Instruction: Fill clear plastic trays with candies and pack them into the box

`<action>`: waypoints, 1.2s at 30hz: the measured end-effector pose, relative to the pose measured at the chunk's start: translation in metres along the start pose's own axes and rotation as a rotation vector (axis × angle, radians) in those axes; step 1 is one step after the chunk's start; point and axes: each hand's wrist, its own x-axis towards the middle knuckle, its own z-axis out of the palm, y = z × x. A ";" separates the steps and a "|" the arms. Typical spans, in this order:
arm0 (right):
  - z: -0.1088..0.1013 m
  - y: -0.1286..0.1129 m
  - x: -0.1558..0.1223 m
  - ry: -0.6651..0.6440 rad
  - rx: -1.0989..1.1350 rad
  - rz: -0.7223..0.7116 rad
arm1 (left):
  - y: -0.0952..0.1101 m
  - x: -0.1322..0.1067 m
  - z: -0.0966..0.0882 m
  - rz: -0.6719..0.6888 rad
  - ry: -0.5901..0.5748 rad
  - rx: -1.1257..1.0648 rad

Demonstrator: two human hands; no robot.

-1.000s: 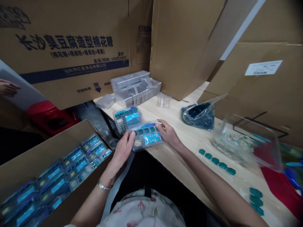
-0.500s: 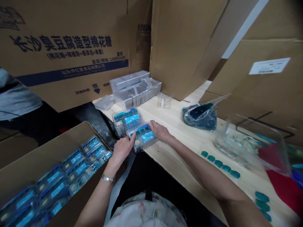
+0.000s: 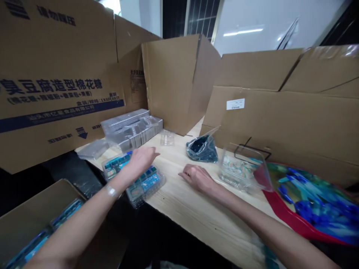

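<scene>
So neither grip is pinching anything: the left hand (image 3: 141, 160) is spread open over the clear blister trays (image 3: 146, 184) at the desk's (image 3: 190, 216) near edge, the right hand (image 3: 198, 178) rests empty, and the next move needs those trays gripped.

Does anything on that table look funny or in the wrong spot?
Yes! A clear tray of blue packets seems to stick out over the edge of the wooden table, just below the left hand. It also lies crooked against another tray. A plastic bag looks all crumpled too.
</scene>
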 end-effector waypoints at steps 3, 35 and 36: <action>-0.002 0.011 -0.040 -0.034 -0.012 0.044 | 0.026 0.079 0.016 0.073 -0.079 -0.026; 0.023 0.054 -0.129 0.457 1.574 0.472 | 0.103 -0.060 0.030 1.051 0.044 -0.348; 0.024 0.054 -0.132 0.523 1.601 0.475 | 0.109 -0.062 0.039 0.971 0.112 -0.468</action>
